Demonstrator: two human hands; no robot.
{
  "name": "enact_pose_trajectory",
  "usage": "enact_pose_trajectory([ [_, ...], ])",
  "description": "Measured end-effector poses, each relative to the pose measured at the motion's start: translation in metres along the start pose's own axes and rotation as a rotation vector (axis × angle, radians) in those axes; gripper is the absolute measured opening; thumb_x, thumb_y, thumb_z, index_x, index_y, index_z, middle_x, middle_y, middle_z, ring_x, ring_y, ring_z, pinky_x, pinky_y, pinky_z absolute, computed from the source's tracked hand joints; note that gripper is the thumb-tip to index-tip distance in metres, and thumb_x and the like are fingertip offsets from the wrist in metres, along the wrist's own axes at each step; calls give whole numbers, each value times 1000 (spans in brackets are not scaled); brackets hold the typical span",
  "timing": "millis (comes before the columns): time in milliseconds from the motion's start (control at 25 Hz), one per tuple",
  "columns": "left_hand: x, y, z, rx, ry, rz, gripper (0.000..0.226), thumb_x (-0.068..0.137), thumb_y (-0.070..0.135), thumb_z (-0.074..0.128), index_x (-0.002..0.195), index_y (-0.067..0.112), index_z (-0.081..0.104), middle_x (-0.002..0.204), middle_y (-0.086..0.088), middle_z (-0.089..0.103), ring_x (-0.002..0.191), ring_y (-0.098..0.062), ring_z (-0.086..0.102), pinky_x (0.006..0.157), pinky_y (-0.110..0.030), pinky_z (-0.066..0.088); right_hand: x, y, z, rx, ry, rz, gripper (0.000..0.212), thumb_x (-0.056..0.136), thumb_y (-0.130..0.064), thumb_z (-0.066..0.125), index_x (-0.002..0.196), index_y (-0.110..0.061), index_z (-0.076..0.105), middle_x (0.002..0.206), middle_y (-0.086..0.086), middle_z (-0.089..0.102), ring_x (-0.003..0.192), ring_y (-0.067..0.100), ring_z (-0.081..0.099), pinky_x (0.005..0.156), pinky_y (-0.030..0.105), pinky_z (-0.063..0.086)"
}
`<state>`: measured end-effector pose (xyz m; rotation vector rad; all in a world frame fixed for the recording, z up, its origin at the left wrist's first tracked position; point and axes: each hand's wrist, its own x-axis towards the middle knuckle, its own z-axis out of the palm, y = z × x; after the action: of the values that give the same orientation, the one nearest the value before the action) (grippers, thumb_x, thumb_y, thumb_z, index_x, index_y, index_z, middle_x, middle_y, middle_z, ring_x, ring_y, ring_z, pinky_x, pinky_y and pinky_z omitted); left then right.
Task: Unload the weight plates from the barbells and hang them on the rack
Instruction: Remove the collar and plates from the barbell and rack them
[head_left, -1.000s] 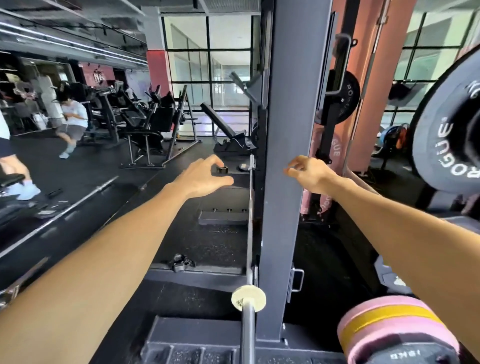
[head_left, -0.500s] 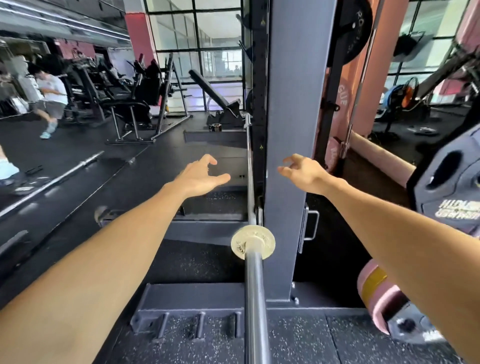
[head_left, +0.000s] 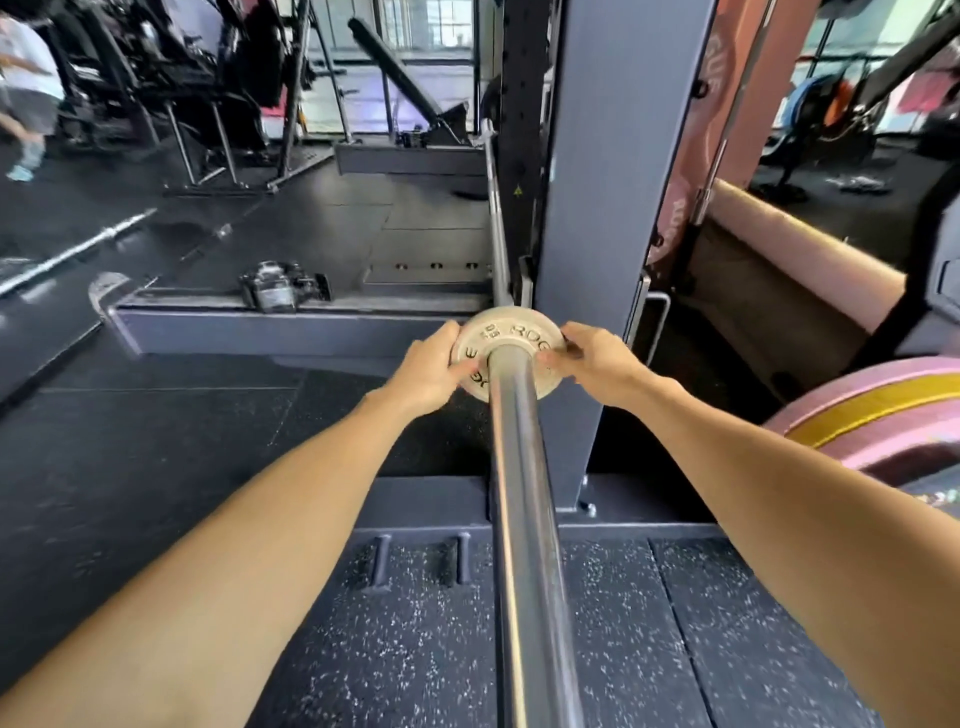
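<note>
A small pale weight plate (head_left: 511, 332) marked ROGUE sits on the chrome barbell sleeve (head_left: 524, 519), which runs from the bottom of the view up to the plate. My left hand (head_left: 434, 366) grips the plate's left edge and my right hand (head_left: 592, 364) grips its right edge. The grey upright of the rack (head_left: 613, 182) rises just behind the plate. The barbell's thin shaft (head_left: 496, 223) continues beyond the plate into the rack.
A pink and yellow bumper plate (head_left: 878, 415) lies at the right edge. A collar clamp (head_left: 278, 288) rests on the rack's base beam (head_left: 260, 332). Another barbell (head_left: 78, 249) lies on the black floor at left. A person (head_left: 26, 88) stands far left.
Both hands came down and closed on the small plate's edges. The view has tilted downward and moved nearer to the barbell end.
</note>
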<state>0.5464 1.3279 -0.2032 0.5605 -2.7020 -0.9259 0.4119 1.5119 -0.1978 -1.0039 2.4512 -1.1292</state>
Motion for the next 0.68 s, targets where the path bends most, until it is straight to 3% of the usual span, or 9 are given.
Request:
enact_pose_trajectory([
  [120,-3,1,9,-5,98,-3,20,97,18,58,112,7,52,111,-10,66,100,-27,60,83,-37,48,-6,-1,4,55,30,-22,28,94,-25,63,100,1,56,88,12,61,74,24,59,77,43,58],
  [240,-13,3,11,-10,106,2,20,95,17,61,113,12,52,110,-10,67,93,-26,65,83,-40,55,-20,-1,7,66,39,-18,21,94,-25,63,98,-5,57,93,12,65,87,36,68,79,45,59],
  [400,-45,7,14,25,116,20,19,94,19,62,109,13,51,107,-13,68,92,-30,66,84,-48,56,-53,-3,12,52,49,-29,25,94,-27,63,100,-3,58,94,12,65,89,34,69,77,42,60],
  [560,-95,16,15,22,126,45,18,94,18,62,107,15,51,106,-12,67,89,-29,67,83,-46,56,-102,-10,14,40,52,-55,26,94,-26,63,102,-2,58,88,6,64,85,29,70,74,37,61],
  [680,-140,25,16,32,126,65,17,94,17,62,106,14,50,109,-11,66,90,-26,65,84,-45,54,-146,-16,19,41,57,-65,26,94,-25,64,101,-1,58,82,3,63,79,25,69,76,41,61],
])
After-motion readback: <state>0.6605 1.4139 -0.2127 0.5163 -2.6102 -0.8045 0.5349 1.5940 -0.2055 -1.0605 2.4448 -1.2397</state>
